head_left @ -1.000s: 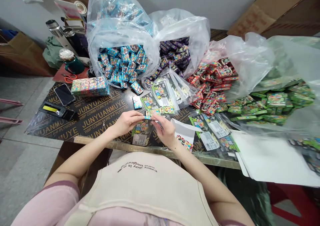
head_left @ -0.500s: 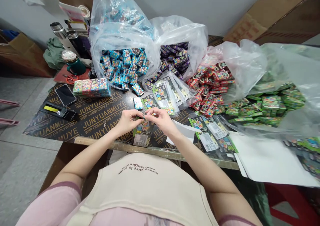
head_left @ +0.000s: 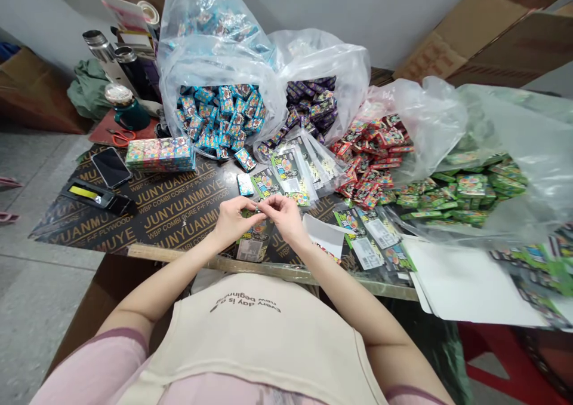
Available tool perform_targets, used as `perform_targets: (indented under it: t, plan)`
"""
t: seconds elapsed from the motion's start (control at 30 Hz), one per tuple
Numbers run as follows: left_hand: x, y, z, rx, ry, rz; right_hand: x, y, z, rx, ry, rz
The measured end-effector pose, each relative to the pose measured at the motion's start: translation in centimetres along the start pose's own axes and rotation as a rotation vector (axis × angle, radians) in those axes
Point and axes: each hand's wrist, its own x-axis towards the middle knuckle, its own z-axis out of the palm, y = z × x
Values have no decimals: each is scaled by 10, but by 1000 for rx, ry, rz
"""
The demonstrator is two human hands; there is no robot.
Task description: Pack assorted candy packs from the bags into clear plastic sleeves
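My left hand [head_left: 233,220] and my right hand [head_left: 285,217] meet fingertip to fingertip over the near edge of the table, both pinched on the top of a clear packet [head_left: 251,239] with a green printed card inside. The packet hangs down between the hands to the table edge. Just beyond the hands lies a fanned pile of similar packets [head_left: 295,169] and a single blue box [head_left: 245,184].
Open plastic bags hold small boxes: blue [head_left: 219,115], purple [head_left: 313,103], red [head_left: 376,154], green [head_left: 470,187]. A stacked box block [head_left: 161,154], a phone [head_left: 111,166], a black case [head_left: 96,196], flasks [head_left: 107,55] and scissors [head_left: 120,136] lie left. White sheet [head_left: 465,285] right; more packets [head_left: 371,241].
Both hands have drawn closer together at the packet's top and shifted slightly left; the camera view has tilted a little. The packet stays between them.
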Motion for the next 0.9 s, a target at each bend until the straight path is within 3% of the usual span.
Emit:
perform_targets:
  t: [0.2, 0.33, 0.5, 0.57, 0.73, 0.9]
  plan:
    - [-1, -2, 3, 30, -13, -39, -1, 4, 5, 85, 55, -1]
    - [-2, -2, 1, 16, -41, -63, 3, 4, 7, 212, 84, 94]
    - [-4, -3, -1, -1, -63, -105, 8, 11, 1, 189, 74, 170]
    - [-4, -4, -2, -21, -73, -121, 5, 13, -1, 110, 88, 89]
    - [-5, -10, -6, -112, -125, -213, -4, 14, -5, -266, 111, -350]
    - [-18, -25, -2, -414, -66, -462, 2, 20, -7, -388, -34, -469]
